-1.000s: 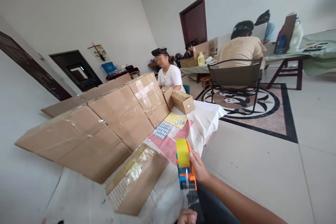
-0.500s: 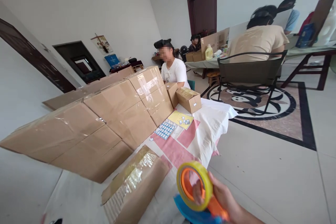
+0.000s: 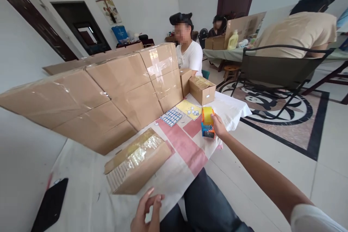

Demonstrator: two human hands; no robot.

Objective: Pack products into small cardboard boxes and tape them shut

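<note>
My right hand (image 3: 219, 127) is stretched out over the far right of the table, closed on a tape dispenser (image 3: 208, 130) with orange and blue parts and a yellow tape roll. The dispenser stands upright at the cloth; I cannot tell whether it rests on it. Low in view, my left hand (image 3: 146, 212) is empty, its fingers apart and slightly bent. Just beyond it lies a taped cardboard box (image 3: 144, 168) with a corrugated strip showing at one end. A sheet of blue-edged labels (image 3: 171, 116) and a yellow sheet with loose labels (image 3: 187, 107) lie left of the dispenser.
A wall of taped cardboard boxes (image 3: 116, 94) runs along the table's far side. A smaller carton (image 3: 202, 88) stands at the far corner. A black phone-like slab (image 3: 51, 204) lies at left. One person (image 3: 190, 52) sits across; another sits in a chair (image 3: 282, 69) behind.
My right hand has carried the tape dispenser away from me to the table's far right. My left hand has come into view at the bottom. The camera view has tilted down.
</note>
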